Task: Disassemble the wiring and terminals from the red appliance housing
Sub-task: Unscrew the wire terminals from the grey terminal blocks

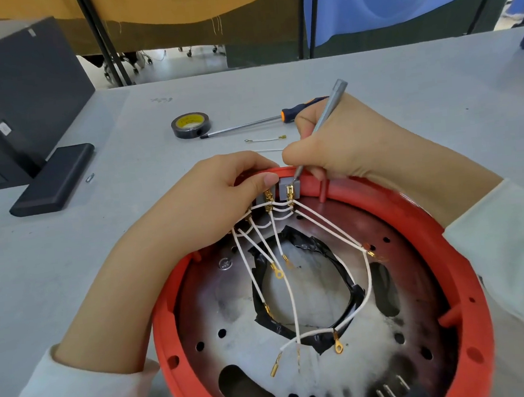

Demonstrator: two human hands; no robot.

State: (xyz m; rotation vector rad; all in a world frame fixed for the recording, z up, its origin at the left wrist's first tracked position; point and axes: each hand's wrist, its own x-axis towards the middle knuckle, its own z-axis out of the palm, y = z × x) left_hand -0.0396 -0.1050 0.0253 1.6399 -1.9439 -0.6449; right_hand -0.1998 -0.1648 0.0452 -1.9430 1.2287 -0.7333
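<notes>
Red plastic forms the round appliance housing, which fills the lower centre of the frame on a grey table, white wires with brass terminals fanning across its metal base. At its far rim the left hand grips the grey terminal block. The right hand pinches a slim grey probe tool, tip on the block; beyond lie a tape roll and screwdriver.
</notes>
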